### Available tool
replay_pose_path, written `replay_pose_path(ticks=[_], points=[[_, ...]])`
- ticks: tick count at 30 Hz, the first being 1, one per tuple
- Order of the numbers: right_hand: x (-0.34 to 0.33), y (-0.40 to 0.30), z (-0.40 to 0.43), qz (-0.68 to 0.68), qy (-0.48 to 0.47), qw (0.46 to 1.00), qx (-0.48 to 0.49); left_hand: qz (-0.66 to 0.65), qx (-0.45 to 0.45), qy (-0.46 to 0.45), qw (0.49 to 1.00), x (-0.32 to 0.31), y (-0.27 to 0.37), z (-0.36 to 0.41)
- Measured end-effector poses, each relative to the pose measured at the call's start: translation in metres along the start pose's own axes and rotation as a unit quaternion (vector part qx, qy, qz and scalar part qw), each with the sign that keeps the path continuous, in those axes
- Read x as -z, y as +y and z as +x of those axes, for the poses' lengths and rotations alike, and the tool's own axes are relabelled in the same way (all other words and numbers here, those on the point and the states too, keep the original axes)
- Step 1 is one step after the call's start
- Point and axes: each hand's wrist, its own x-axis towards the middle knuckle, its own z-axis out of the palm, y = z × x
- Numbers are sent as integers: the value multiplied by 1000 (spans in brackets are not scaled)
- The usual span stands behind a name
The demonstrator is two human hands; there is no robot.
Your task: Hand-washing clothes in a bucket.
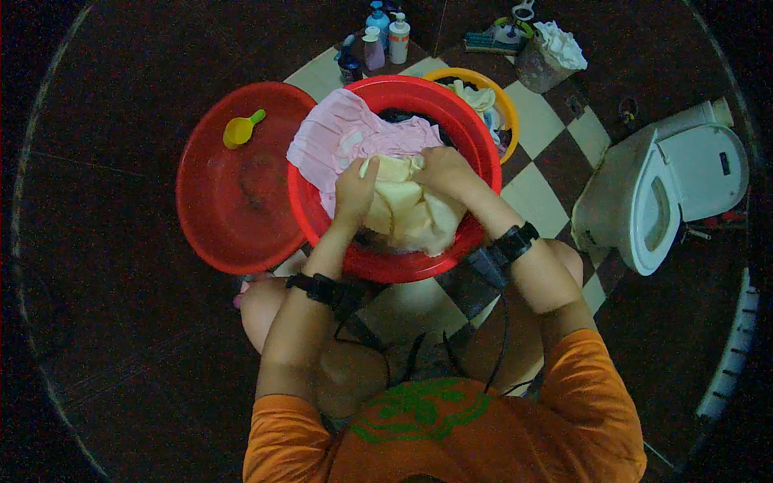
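Note:
Over a bright red plastic basin, my left hand grips the upper left of a pale yellow cloth garment. The same garment's upper right edge is pinched by my right hand. Its lower part hangs into the basin. A pink garment lies behind it, draped over the basin's back left rim. Dark cloth or water shows beneath; which of these cannot be told. Black straps with small devices sit on both wrists.
A darker red basin with a yellow-green scoop stands left. Behind right is a yellow basin of clothes. Pump bottles, a brush and a full waste bin stand farther back. A toilet is at right.

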Motion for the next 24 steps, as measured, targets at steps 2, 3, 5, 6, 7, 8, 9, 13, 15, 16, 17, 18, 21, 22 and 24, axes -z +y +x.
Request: replay_pose_path(ticks=[2,3,5,6,7,8,9,13,15,16,17,18,21,22,24], points=[[-3,7,0,29,31,998,38,-71,15,-47,996,-13,-14,6],[-15,1,11,82,32,994,61,-149,22,-88,985,-16,-51,19],[-39,3,22,151,23,985,77,-144,-55,-123,980,-28,-86,23],[-49,6,21,167,20,983,78,-60,-143,-109,982,-38,-92,14],[-52,-5,15,185,14,979,84,-7,-167,-121,978,-39,-97,9],[-53,-13,8,187,-44,979,65,43,-193,-131,971,-39,-102,5],[-71,-1,7,148,-26,987,56,50,-170,-179,968,-48,-97,6],[-117,1,30,128,4,991,46,55,-182,-94,977,-53,-138,15],[-115,16,34,163,9,986,27,-5,-19,-80,997,-66,-116,14],[-111,28,36,176,18,984,26,-100,35,-105,989,-69,-96,14],[-107,34,37,191,26,981,28,-189,93,-116,971,-67,-78,14],[-102,27,36,231,47,971,26,-337,125,-147,921,-56,-69,17],[-83,-10,14,343,99,933,39,-566,211,-175,777,-29,-30,2],[-70,-30,-2,376,118,917,67,-609,232,-170,739,-20,-19,-2],[-58,-62,-12,404,147,899,80,-641,162,-214,719,-13,-39,4]])
